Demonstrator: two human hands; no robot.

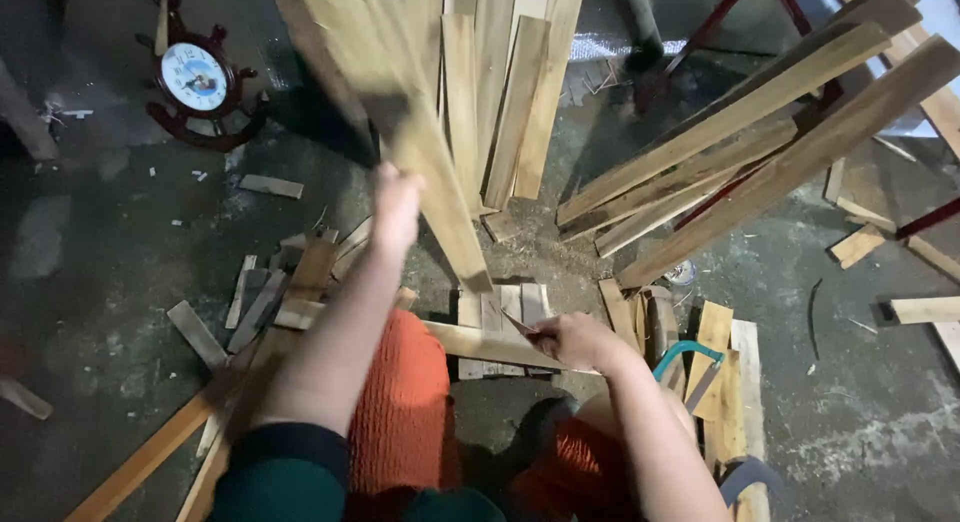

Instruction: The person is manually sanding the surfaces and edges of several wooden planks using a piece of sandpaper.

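While the left hand [396, 210] is closed around a long wooden plank [430, 162] standing tilted on a low stack of short boards [500, 307], the right hand [568, 340] pinches a thin wood sliver [517, 325] just beside that stack. Leaning slats [740, 142] rise right of the stack; a wheel-shaped clock [197, 80] lies far left.

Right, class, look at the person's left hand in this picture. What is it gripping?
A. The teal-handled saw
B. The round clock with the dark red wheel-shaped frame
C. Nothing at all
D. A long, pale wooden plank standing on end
D: the left hand is closed around a long pale plank, blurred, whose lower end rests on the short boards on the floor; the clock lies far off.
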